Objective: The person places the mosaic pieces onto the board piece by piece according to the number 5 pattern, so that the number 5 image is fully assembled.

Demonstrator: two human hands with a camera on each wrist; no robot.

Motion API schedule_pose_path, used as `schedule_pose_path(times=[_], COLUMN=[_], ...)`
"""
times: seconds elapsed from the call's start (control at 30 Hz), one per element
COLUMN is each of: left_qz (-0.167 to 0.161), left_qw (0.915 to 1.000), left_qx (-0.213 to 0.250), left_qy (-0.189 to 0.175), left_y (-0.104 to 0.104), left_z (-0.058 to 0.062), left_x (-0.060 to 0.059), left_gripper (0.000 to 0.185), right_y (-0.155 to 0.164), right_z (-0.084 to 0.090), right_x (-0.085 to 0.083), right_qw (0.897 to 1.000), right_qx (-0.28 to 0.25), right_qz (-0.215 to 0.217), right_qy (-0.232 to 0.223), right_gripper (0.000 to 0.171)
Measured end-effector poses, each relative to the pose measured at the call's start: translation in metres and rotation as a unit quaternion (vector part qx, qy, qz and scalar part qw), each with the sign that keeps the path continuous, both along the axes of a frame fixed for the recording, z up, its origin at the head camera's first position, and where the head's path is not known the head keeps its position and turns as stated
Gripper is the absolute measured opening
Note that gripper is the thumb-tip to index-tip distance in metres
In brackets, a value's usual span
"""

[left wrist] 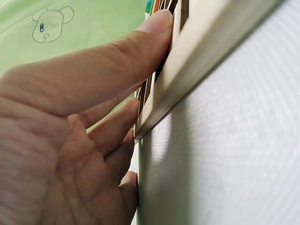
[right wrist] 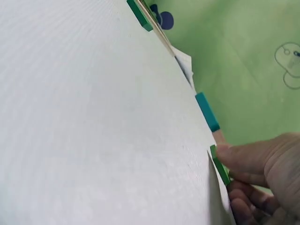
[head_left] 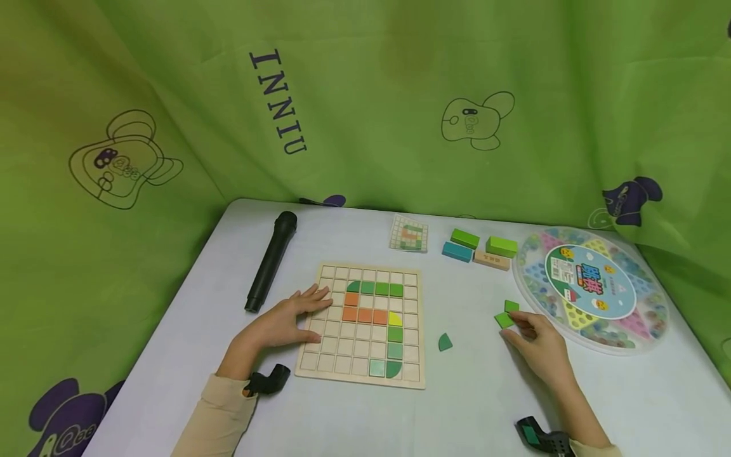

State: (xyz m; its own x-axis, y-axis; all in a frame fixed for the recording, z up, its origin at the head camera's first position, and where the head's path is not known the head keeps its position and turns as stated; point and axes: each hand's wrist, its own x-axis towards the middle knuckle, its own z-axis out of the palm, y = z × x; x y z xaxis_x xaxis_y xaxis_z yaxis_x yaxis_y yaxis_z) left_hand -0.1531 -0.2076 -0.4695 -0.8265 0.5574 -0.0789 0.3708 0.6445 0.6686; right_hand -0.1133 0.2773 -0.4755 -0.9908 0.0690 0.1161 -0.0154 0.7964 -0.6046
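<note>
My left hand (head_left: pixel 283 322) rests on the left edge of a wooden grid board (head_left: pixel 320 364). Its fingers are spread and fairly straight; in the left wrist view the thumb lies along the board's rim (left wrist: pixel 187 61). Orange, green, teal and yellow pieces fill some squares in a winding line. At the right, my right hand (head_left: pixel 539 349) pinches a green square tile (head_left: pixel 504 320) between thumb and fingers, low at the table. A second green square tile (head_left: pixel 511 306) lies just behind it. A dark green quarter-round piece (head_left: pixel 445 343) lies between the board and this hand.
A black microphone (head_left: pixel 271 263) lies left of the board. Behind stand a pattern card (head_left: pixel 408 233), green blocks (head_left: pixel 502 247), a blue block (head_left: pixel 457 252) and a wooden block (head_left: pixel 492 260). A round clear case (head_left: pixel 639 336) of coloured pieces sits right. Green curtain (head_left: pixel 371 95) surrounds the table.
</note>
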Motion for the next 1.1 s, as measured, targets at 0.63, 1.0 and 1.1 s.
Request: schedule_pose_path(times=[0.63,1.0,1.1], left_qz=[0.003,-0.003,-0.002], left_qw=[1.0000,1.0000,1.0000], left_qx=[0.001,0.001,0.000], left_qy=[-0.003,-0.001,0.000], left_y=[0.000,0.000,0.001], left_z=[0.003,0.002,0.001], left_x=[0.001,0.000,0.000], left_gripper=[0.074,0.074,0.075], right_y=[-0.022,-0.100,-0.124], right_z=[0.008,0.018,0.017], right_x=[0.001,0.020,0.024], right_qw=[1.000,0.986,0.978], right_qx=[0.002,-0.064,-0.083], right_qz=[0.016,0.140,0.180], right_qy=[0.025,0.069,0.065], right_gripper=[0.029,0.031,0.033])
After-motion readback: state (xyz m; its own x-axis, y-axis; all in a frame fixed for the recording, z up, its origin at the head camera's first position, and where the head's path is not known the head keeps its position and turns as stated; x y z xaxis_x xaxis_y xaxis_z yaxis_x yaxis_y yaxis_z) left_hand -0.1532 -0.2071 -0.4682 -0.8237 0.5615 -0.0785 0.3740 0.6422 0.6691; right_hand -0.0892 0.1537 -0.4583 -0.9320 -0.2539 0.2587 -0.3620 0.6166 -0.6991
